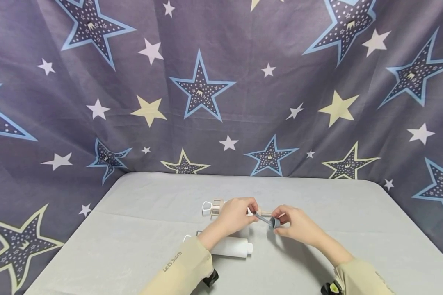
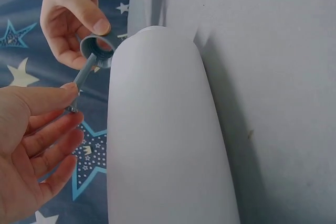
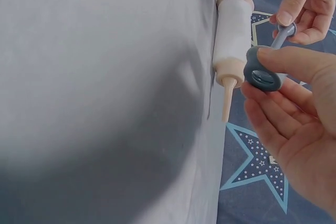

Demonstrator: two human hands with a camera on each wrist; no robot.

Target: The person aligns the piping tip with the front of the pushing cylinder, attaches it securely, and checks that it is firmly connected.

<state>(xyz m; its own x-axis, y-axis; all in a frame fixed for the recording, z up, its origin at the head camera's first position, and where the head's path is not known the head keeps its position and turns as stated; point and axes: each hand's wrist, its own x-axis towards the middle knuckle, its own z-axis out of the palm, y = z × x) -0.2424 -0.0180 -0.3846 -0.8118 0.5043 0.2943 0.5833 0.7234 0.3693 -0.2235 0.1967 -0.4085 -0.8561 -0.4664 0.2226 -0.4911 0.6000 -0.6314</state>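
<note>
My left hand (image 1: pixel 237 215) pinches the outer end of a slim blue-grey nozzle (image 2: pixel 81 78) between thumb and fingertips. A blue-grey ring-shaped screw cap (image 3: pixel 262 73) is held by my right hand (image 1: pixel 296 224), with thumb on one side and fingers on the other. The nozzle's other end meets the cap; how far it goes in I cannot tell. Below the left forearm lies a white squeeze bottle (image 1: pixel 231 247) on its side, its bare neck pointing right. Behind the left hand lies a second white bottle (image 3: pixel 234 31) with a beige cap and nozzle.
A light grey cloth covers the table (image 1: pixel 133 246). White and beige handle-like frames (image 1: pixel 212 208) stick out at the far bottle's left end, and similar loops (image 1: pixel 187 237) show beside the near bottle. A star-patterned curtain (image 1: pixel 243 102) hangs behind the table.
</note>
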